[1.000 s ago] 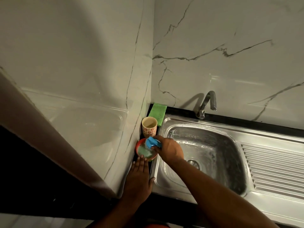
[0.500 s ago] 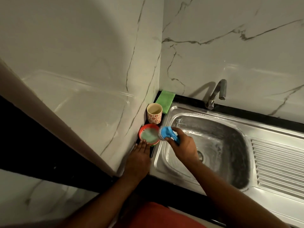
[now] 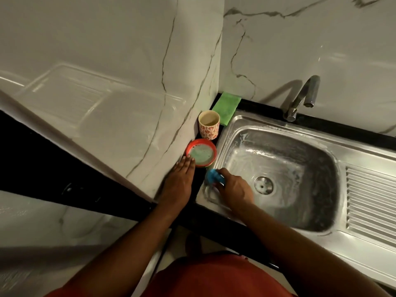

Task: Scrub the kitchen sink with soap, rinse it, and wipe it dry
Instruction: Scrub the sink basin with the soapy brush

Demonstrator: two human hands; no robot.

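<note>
One scrubber (image 3: 213, 176), face toward sink rim (image 3: 225, 133)

Most of the blue scrubber (image 3: 214, 177) sat under the right hand (image 3: 234, 190), so its shape and its contact with the sink (image 3: 267, 123) wall couldn't be read. The draining board (image 3: 372, 202) ran off the right edge. The cup (image 3: 209, 125) hid the near corner of the cloth (image 3: 227, 106), and its contents were too dim to tell. Fingertips of the left hand (image 3: 179, 183) were at the bowl (image 3: 188, 147) rim: touching or just short, unclear.

Blue scrubber (image 3: 215, 177), red bowl (image 3: 200, 152), green cloth (image 3: 227, 106), red-flowered cup (image 3: 209, 124).
</note>
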